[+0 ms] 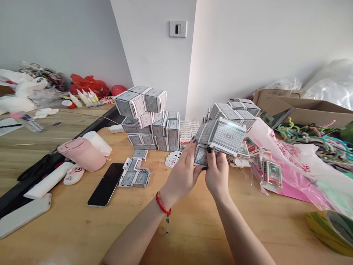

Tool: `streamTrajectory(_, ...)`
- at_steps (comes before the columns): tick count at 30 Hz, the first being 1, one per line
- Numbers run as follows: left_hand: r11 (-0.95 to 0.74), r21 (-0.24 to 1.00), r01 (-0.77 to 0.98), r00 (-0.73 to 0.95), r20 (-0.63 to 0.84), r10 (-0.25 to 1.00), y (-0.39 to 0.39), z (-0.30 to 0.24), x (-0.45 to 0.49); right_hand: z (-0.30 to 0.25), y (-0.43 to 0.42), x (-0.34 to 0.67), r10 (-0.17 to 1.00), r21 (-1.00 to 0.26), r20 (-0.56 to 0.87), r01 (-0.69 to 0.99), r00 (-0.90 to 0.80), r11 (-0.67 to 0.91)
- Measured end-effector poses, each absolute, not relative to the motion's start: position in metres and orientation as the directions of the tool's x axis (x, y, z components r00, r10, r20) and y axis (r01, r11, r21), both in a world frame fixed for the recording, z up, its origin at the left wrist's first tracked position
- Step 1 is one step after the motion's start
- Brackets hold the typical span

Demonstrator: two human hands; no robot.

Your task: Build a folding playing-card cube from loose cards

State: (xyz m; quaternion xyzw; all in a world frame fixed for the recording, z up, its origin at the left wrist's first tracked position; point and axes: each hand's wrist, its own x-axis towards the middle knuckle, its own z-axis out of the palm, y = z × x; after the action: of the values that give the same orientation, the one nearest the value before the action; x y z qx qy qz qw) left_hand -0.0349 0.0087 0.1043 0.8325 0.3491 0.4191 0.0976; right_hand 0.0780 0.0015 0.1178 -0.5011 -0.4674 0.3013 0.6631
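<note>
Both my hands hold up a folded block of grey-backed playing cards (220, 141) above the wooden table (193, 228). My left hand (183, 173), with a red string on its wrist, grips the block's left side with curled fingers. My right hand (217, 173) pinches its lower edge from below. Behind them rises a stack of similar card blocks (146, 117), with another pile of card blocks (237, 110) to the right. Fanned loose cards (173, 159) lie face up just beyond my left hand.
A black phone (106, 184), a small card structure (135, 175), a pink cup (82, 152) and white rolls lie at left. Pink plastic bags with card packs (271, 169), a cardboard box (306, 108) and coloured cords sit at right. A green tape roll (332, 228) sits near the front right edge.
</note>
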Motion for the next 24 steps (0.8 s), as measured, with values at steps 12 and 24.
streamTrajectory(12, -0.781, 0.455, 0.427, 0.371, 0.7, 0.61, 0.017, 0.096, -0.034, 0.122, 0.0, 0.081, 0.906, -0.971, 0.219, 0.175, 0.362, 0.165)
streamTrajectory(24, -0.481, 0.844, 0.239, 0.273, 0.417, 0.867, -0.004, 0.112, -0.019, 0.113, 0.001, 0.083, 0.841, -0.84, 0.4, 0.514, 0.365, 0.176)
